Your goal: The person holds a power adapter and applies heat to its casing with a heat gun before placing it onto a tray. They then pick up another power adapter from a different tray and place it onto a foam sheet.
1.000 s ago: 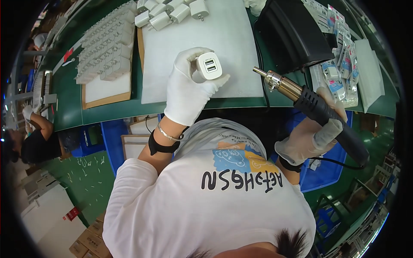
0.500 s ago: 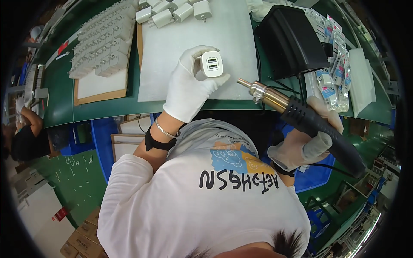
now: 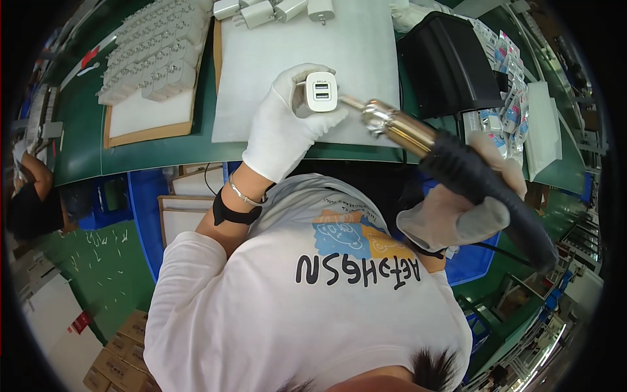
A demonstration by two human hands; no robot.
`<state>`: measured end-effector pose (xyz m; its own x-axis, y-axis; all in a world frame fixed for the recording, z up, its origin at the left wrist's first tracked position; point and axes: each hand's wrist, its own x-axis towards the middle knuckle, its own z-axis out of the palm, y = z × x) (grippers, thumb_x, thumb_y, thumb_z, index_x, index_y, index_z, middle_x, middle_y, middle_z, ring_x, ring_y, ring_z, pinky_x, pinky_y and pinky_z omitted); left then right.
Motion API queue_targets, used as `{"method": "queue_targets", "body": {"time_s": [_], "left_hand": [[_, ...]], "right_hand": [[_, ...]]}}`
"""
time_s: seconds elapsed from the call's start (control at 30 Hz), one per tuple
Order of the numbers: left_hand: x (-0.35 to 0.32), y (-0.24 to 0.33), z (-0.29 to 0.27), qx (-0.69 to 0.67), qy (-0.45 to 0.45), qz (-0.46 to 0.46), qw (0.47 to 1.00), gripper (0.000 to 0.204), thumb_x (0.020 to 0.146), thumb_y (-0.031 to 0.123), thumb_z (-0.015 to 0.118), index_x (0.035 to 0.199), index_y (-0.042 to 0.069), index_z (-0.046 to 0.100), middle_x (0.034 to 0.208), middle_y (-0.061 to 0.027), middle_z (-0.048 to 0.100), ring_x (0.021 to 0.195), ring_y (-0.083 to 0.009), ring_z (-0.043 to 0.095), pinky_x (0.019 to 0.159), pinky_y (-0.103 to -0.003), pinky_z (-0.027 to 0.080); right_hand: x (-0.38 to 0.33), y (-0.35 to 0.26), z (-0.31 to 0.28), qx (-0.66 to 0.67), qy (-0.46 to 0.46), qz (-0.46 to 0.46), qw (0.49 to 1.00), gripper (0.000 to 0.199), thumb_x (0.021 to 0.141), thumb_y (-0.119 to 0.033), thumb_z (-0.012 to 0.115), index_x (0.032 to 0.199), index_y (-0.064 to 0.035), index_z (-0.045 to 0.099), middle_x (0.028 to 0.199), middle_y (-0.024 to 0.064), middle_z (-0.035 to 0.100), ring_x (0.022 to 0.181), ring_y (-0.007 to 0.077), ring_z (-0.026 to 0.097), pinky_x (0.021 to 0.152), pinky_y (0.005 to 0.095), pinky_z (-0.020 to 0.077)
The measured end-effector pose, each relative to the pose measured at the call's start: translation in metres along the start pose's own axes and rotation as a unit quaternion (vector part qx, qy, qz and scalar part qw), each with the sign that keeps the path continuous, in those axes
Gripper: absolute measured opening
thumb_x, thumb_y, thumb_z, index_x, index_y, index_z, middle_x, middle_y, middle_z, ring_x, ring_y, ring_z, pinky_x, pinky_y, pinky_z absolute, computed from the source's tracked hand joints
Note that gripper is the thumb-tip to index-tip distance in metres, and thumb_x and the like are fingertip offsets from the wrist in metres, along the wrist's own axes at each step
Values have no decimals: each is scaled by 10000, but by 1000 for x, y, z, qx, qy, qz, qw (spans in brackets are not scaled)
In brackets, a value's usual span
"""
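Desk (image 3: 81, 157) is supporting a white sheet (image 3: 366, 59), probably padding against scratches; a hot-air gun (image 3: 452, 155) is pointing its nozzle (image 3: 356, 102) leftward, the right hand (image 3: 444, 215) clasping its black handle (image 3: 526, 222) — presumably clear of the metal barrel (image 3: 410, 132) — while the left hand (image 3: 277, 124) is pinching a white charger (image 3: 321, 103) between thumb and fingers above the sheet, likely steadying it, its paired ports (image 3: 322, 86) facing up.

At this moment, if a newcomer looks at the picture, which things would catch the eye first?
Probably the white two-port charger near the centre, held in the gloved left hand. Next comes the black-handled tool in the right hand, its metal nozzle pointing toward the charger. At upper left, rows of white adapters stand on a brown-edged tray.
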<state>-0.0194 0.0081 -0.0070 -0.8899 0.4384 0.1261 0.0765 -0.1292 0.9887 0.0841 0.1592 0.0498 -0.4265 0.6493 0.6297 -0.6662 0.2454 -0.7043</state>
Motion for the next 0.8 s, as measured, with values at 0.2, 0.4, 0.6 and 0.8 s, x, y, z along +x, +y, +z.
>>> {"method": "queue_targets", "body": {"time_s": [0.2,0.4,0.6,0.8], "left_hand": [[-6,11,-2,-63,14,-27,998,567,727,-37,740,1213,22,454,1160,-79,552,1088,-171,562,956,-298,466],[-8,16,-2,-51,21,-29,998,552,725,-60,714,1208,21,459,1215,-117,559,1139,-231,564,913,-312,486],[-4,12,-5,-37,33,6,999,561,722,-47,736,1197,25,447,1175,-85,548,1086,-178,567,942,-297,476],[6,18,-15,-1,72,6,997,533,729,-46,731,1174,38,450,1183,-88,549,1072,-171,565,933,-294,480]], "right_hand": [[7,0,-25,-68,57,32,996,477,912,-495,519,1087,-51,525,944,177,635,888,247,609,813,387,526],[2,3,-37,-109,58,46,991,529,885,-500,561,1148,-41,537,1036,201,603,926,230,611,877,377,497],[2,7,-41,-129,70,38,988,543,887,-506,556,1167,-41,520,1031,210,612,862,230,627,811,361,516],[-1,8,-51,-105,69,70,990,543,886,-518,556,1160,-51,517,1054,187,607,860,215,619,751,331,515]]}}
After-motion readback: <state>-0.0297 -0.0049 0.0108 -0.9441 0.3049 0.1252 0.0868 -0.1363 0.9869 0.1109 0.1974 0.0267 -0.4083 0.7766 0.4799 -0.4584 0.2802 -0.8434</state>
